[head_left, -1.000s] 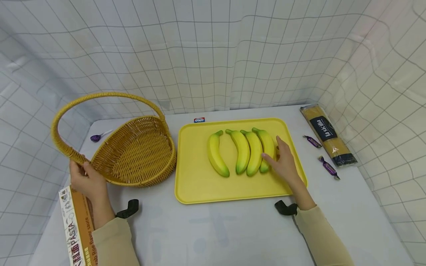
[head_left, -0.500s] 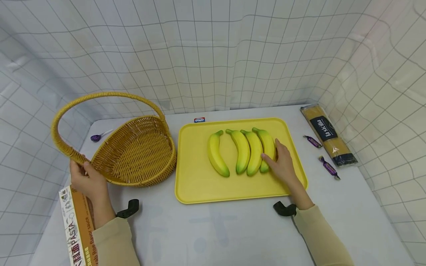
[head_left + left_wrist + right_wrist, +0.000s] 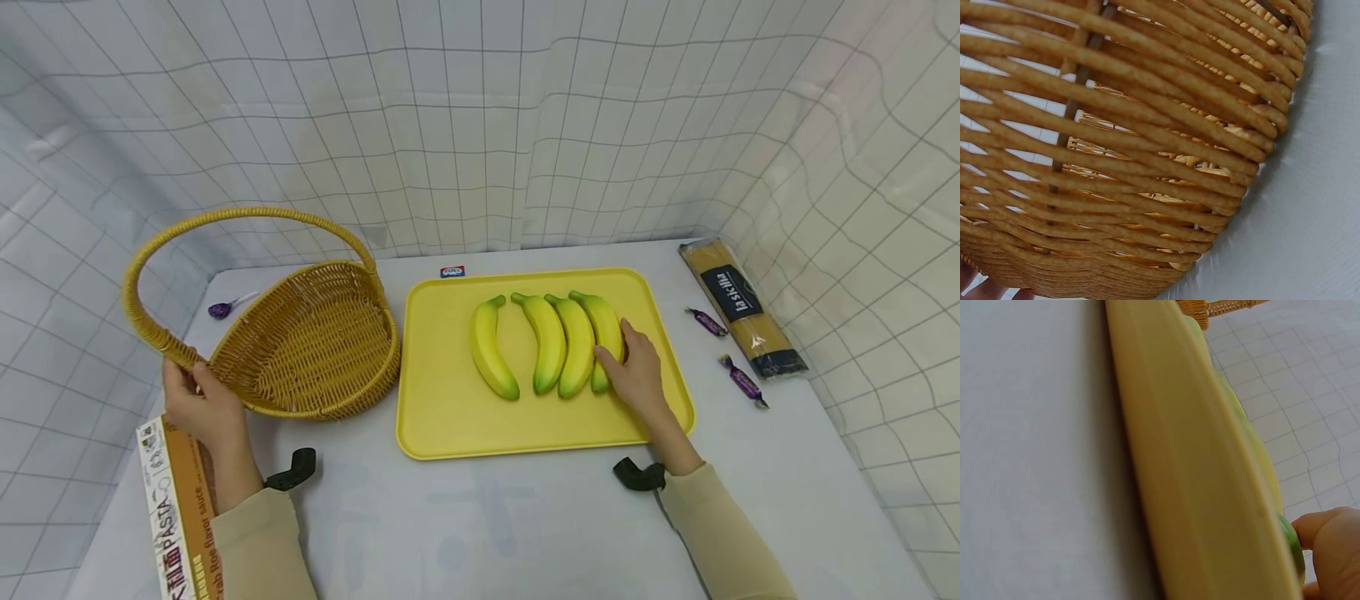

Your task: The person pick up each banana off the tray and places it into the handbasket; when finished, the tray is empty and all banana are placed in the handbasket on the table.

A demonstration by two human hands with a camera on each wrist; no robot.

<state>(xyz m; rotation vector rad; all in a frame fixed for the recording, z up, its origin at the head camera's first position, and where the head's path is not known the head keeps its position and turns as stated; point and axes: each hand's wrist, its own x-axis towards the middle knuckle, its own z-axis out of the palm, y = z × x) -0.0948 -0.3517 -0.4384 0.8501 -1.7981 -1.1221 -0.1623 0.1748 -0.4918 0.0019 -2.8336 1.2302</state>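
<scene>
My left hand (image 3: 204, 410) grips the left rim of a wicker basket (image 3: 322, 337), where its arched handle begins. Nothing lies inside the basket, and its woven side (image 3: 1122, 144) fills the left wrist view. A yellow tray (image 3: 457, 429) carries several bananas in a row. My right hand (image 3: 637, 372) holds the rightmost banana (image 3: 600, 317), thumb on its left side and fingers along its right. Beside it lie two close bananas (image 3: 576, 350), and a separate banana (image 3: 489, 346) is farther left. In the right wrist view the tray's side (image 3: 1179, 437) hides most of the fruit.
A pasta box (image 3: 176, 508) lies under my left forearm. A lollipop (image 3: 220, 310) is behind the basket. Right of the tray are two wrapped candies (image 3: 742, 382) and a spaghetti pack (image 3: 738, 300). A small red-and-blue packet (image 3: 452, 272) sits behind the tray.
My right fingers have drawn in closer around the rightmost banana, and the right wrist has moved slightly left. The left hand keeps its grip on the basket.
</scene>
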